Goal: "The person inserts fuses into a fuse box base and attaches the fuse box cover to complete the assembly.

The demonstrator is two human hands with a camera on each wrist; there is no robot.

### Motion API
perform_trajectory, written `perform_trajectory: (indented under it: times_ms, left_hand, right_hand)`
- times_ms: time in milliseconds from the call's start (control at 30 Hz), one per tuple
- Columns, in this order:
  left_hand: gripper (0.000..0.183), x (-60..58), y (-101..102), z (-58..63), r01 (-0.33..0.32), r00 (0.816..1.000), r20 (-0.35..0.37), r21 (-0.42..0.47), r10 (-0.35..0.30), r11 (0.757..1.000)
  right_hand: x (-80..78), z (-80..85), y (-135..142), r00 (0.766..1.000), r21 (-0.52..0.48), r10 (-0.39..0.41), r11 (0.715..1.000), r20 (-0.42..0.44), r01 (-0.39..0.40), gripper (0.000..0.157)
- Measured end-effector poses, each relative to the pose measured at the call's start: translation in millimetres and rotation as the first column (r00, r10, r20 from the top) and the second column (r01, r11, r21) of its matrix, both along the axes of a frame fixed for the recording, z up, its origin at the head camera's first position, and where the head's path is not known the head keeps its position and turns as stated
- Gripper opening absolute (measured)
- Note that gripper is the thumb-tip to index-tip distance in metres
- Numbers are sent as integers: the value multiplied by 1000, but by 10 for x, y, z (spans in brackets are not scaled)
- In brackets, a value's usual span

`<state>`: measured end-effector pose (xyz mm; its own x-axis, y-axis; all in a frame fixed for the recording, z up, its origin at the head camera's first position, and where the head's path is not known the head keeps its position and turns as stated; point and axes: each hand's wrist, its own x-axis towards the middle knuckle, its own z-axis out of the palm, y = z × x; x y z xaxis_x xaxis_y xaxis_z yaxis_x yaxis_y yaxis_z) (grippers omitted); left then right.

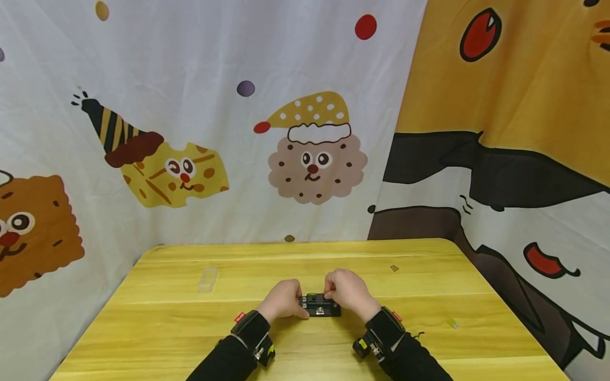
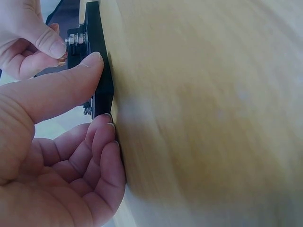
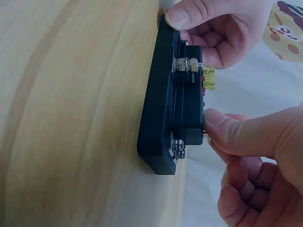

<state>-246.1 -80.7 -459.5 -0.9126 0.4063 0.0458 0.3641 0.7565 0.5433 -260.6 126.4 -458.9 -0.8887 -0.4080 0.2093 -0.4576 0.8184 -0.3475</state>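
On yellow wood (image 1: 157,328), the left hand (image 1: 283,300) grips, likely steadying, a black plastic block (image 1: 325,312); the right hand (image 1: 350,290) pinches something hidden.

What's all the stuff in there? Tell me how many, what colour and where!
Table: one, yellow wood, front
Block: one, black, mid-table
Nuts: several, silver, on the block
Insert: at least one, yellow, block's top
Tiny piece: one, orange-brown, block's top, mostly hidden
Box: one, clear, table's back left
Scrap: one, brownish, table's back right
Bit: one, pale yellow, table's right side
Cartoon cloth: count unclear, mostly white and orange, behind the table
Sleeves: two, black, both arms
Wristbands: two, black, above the sleeves
Left hand: one, bare, gripping the block's left end
Right hand: one, bare, pinching the tiny piece
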Motion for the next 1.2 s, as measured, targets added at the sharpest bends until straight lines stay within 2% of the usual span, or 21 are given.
perform_trajectory:
  times_ms: [367, 567, 1200]
  left_hand:
    - [46, -12, -2, -10, 4, 1000, 10, 2, -4, 1000]
    - [46, -13, 1, -7, -1, 1000, 23, -4, 1, 1000]
    - [45, -21, -5, -40, -1, 1000, 32, 7, 1, 1000]
  right_hand:
    - [18, 69, 165, 998, -23, 60, 998, 15, -60, 12]
    - [42, 112, 419, 999, -53, 18, 998, 32, -16, 9]
    - [229, 181, 1591, 990, 7, -131, 991, 58, 131, 12]
